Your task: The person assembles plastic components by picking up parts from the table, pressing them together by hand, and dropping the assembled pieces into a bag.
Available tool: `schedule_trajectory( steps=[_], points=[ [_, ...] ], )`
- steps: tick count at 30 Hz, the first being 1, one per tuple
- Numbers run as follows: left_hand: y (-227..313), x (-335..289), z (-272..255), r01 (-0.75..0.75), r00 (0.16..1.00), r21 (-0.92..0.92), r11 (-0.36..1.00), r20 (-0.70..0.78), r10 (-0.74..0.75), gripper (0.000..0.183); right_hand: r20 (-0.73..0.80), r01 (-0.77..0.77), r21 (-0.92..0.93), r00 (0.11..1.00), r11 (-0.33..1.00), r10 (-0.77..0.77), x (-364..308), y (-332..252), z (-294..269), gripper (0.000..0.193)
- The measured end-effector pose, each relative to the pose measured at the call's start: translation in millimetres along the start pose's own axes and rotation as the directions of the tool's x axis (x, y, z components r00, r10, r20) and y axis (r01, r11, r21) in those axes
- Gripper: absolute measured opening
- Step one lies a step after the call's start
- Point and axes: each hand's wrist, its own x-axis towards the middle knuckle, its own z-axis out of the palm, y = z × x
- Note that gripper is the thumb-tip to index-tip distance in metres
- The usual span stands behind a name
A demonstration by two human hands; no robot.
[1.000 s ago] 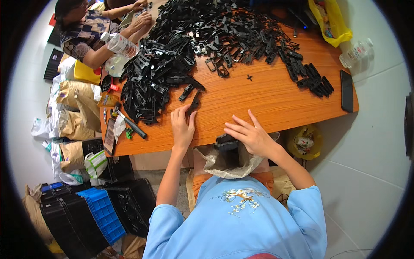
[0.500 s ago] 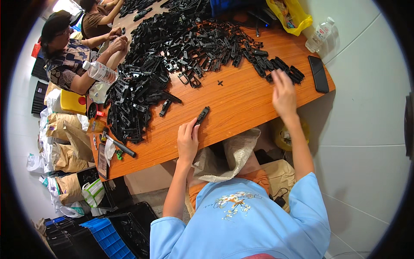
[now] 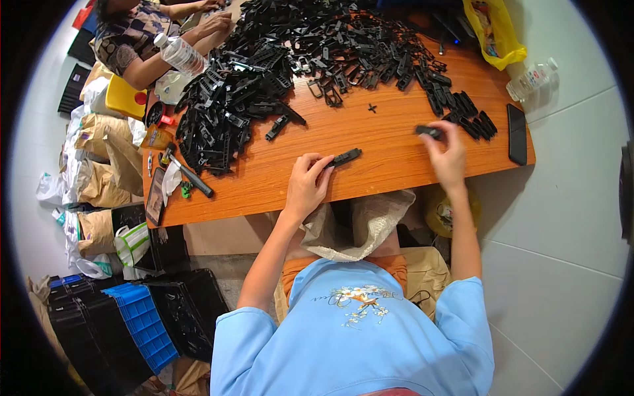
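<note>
Near the front edge of the wooden table point(image 3: 264, 191), my left hand point(image 3: 308, 185) pinches one end of a long black plastic part point(image 3: 346, 157). To its right, my right hand point(image 3: 448, 155) grips a second, shorter-looking black plastic part point(image 3: 430, 132) between thumb and fingers, held a little above the tabletop. My fingers cover part of both pieces. Beyond my right hand lies a row of black plastic parts point(image 3: 462, 109) side by side. A tiny black cross-shaped piece point(image 3: 372, 108) rests on the bare wood between the hands and the large heap of black parts point(image 3: 264, 79).
A phone point(image 3: 517, 135) lies by the right edge, near a clear bottle point(image 3: 531, 79) and a yellow bag point(image 3: 498, 39). At left are a hammer point(image 3: 188, 173) and another phone point(image 3: 155, 198). An open woven sack point(image 3: 356, 228) hangs below the table edge. Another person's hands point(image 3: 214, 25) work at far left.
My right hand has come back from the row of parts, now holding a black part. My left hand's part has swung to point more sideways. The whole view has shifted.
</note>
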Motion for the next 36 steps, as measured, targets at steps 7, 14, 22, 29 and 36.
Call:
schedule_trajectory(
  steps=[7,14,22,29,36],
  points=[
    [-3.8,-1.4,-0.1,-0.061,0.998,-0.011,0.998,-0.006,0.061,0.039,0.335,-0.036,0.293,0.940,0.955,-0.067,-38.8,-34.3,87.9,0.030],
    [-3.8,-0.2,-2.0,0.000,1.000,-0.064,0.998,0.020,0.001,0.044,0.372,0.386,0.094,0.841,0.918,-0.392,-37.1,-22.4,96.2,0.036],
    [3.6,2.2,-6.2,0.018,0.999,-0.110,0.994,0.034,-0.014,0.040,0.406,0.425,0.079,0.813,0.902,-0.418,-33.8,-17.3,95.5,0.039],
    [14.4,49.8,25.9,0.201,0.975,0.043,0.979,-0.108,-0.196,0.025,0.409,0.464,0.056,0.797,0.884,-0.444,-36.1,-21.2,93.6,0.038],
    [3.8,49.5,34.2,0.241,0.969,0.252,0.937,-0.018,-0.244,0.019,0.386,0.493,-0.017,0.806,0.870,-0.449,-41.5,-24.4,96.4,0.038]
  ],
)
